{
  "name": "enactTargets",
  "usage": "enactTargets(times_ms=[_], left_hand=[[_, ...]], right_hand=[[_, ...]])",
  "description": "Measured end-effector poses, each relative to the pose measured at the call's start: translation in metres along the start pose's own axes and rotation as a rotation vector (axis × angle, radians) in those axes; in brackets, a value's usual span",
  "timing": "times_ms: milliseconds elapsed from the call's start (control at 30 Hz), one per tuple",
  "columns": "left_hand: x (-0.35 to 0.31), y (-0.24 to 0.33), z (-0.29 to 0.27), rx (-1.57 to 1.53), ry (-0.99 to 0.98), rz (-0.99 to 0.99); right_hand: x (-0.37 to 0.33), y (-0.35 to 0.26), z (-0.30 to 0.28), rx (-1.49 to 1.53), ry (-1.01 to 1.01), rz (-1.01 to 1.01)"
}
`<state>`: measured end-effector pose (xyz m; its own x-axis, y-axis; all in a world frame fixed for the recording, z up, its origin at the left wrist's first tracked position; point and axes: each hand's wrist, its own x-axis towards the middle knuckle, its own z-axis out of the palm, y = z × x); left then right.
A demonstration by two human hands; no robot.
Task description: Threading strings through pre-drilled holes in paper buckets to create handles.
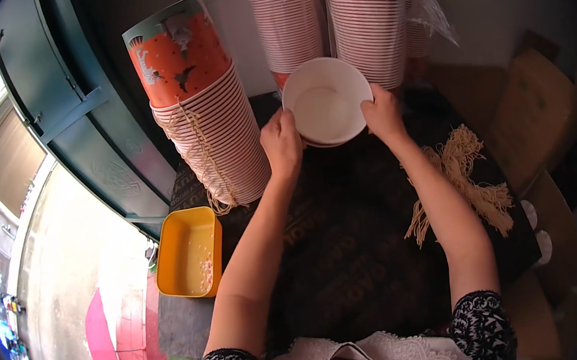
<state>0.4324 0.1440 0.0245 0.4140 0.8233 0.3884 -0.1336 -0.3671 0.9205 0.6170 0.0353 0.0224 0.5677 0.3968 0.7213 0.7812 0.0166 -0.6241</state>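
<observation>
A white paper bucket (326, 106) is held out over the dark table, its open mouth and round bottom facing me. My left hand (282, 144) grips its left side and my right hand (383, 115) its right side, thumbs at the rim. The fingers behind the bucket are hidden. Left of my left hand stands a tall nested stack of paper buckets (220, 134), with tan strings hanging down its side. An orange printed bucket (179, 56) tops that stack, upside down or loosely set; I cannot tell which.
Plastic-wrapped bucket stacks (366, 20) stand at the back by the wall. A yellow tray (189, 255) with small bits inside sits at the table's left edge. A bundle of tan strings (467, 182) lies right of my right forearm, near cardboard (534, 111). A green metal door (63, 100) is left.
</observation>
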Motion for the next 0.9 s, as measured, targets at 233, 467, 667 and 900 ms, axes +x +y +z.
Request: enactTargets(times_ms=[233,467,667,900], left_hand=[[0.014,-0.022,-0.019,-0.084,-0.022,0.161],[-0.025,0.01,-0.019,-0.049,-0.169,-0.004],[-0.07,0.034,-0.049,-0.279,-0.198,-0.225],[-0.104,0.025,-0.112,-0.368,-0.185,-0.442]], right_hand=[[0.034,-0.068,-0.021,0.412,-0.112,0.341],[0.032,-0.101,-0.068,0.701,-0.154,0.308],[-0.017,-0.131,-0.098,0.573,-0.252,0.321],[-0.071,-0.124,-0.102,0.463,-0.336,0.234]])
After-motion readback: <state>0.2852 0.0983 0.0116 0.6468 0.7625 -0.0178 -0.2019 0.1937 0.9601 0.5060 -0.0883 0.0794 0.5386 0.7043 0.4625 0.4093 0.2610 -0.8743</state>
